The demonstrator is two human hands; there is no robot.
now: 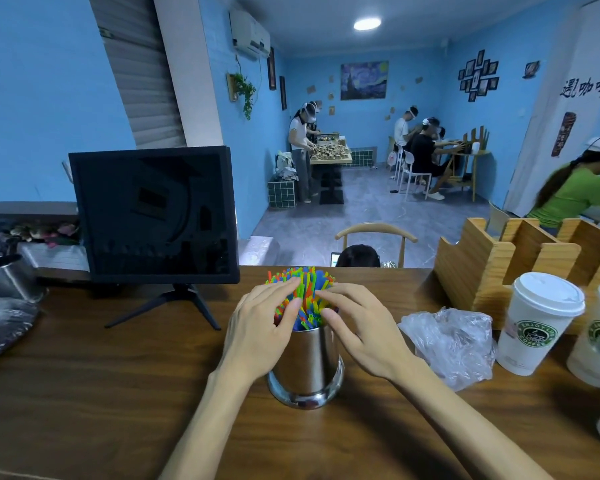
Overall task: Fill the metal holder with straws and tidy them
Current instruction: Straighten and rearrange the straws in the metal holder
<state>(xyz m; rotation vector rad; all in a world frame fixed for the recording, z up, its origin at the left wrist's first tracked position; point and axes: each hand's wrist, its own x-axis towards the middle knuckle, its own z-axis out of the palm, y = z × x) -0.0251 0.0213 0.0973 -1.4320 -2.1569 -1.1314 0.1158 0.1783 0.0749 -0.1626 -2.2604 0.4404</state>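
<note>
A shiny metal holder stands upright on the wooden counter, packed with several colourful straws that fan out above its rim. My left hand lies against the left side of the straw bundle, its straight fingers touching the straw tops and its thumb against the straws. Pressing the bundle from the right is my right hand, fingers spread over the straw ends. Both hands hide the holder's rim at the sides.
A crumpled clear plastic bag lies right of the holder. Two lidded paper cups and a wooden organiser stand at the right. A dark monitor on a stand is at the left, with a metal pot beyond it.
</note>
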